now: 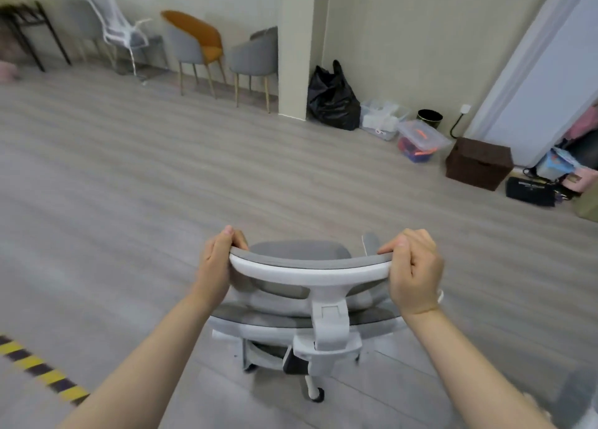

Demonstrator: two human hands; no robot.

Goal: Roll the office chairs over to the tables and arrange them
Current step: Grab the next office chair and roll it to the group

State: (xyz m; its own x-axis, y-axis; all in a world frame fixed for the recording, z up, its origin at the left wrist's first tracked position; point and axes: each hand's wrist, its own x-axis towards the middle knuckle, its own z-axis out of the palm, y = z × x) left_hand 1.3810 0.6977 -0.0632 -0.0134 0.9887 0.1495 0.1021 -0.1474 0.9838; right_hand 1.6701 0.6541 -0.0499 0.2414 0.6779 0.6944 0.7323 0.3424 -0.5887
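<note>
Both hands, left [217, 260] and right [414, 273], wrap the headrest [310, 263] ends; chair [304, 325] sits dead ahead, between them.

Office chair [310, 267]: white frame w/ grey mesh. Floor [161, 170]: pale grey wood-grain planks, yellow/black hazard stripe [42, 372] at lower left. By far wall: white mesh chair [113, 24], grey chairs, one w/ orange back [197, 34]. Black bin bag [331, 102], dark brown box [479, 163].

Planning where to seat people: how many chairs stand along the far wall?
4: a grey chair far left, a white mesh chair, an orange-backed chair, and a grey chair partly hidden by the pillar.
</note>
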